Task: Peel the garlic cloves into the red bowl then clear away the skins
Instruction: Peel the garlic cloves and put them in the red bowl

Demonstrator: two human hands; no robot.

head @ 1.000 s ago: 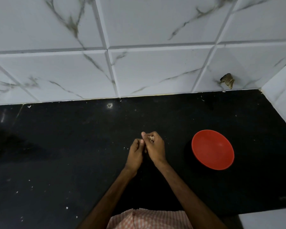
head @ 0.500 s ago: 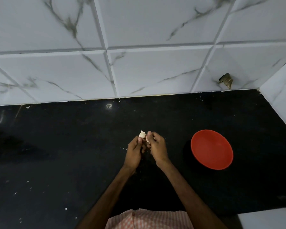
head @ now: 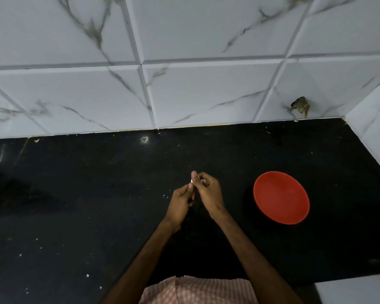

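Head cam, pale garlic clove, red bowl

Dim, bluish light; faint glare on black counter; wide-angle bending of tile lines; soft focus.

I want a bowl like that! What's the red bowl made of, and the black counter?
The red bowl looks like plastic: one even red colour with a dull, smooth surface, though I can't be sure. The black counter looks like polished stone: dark, flat, with faint shiny reflections near the wall.
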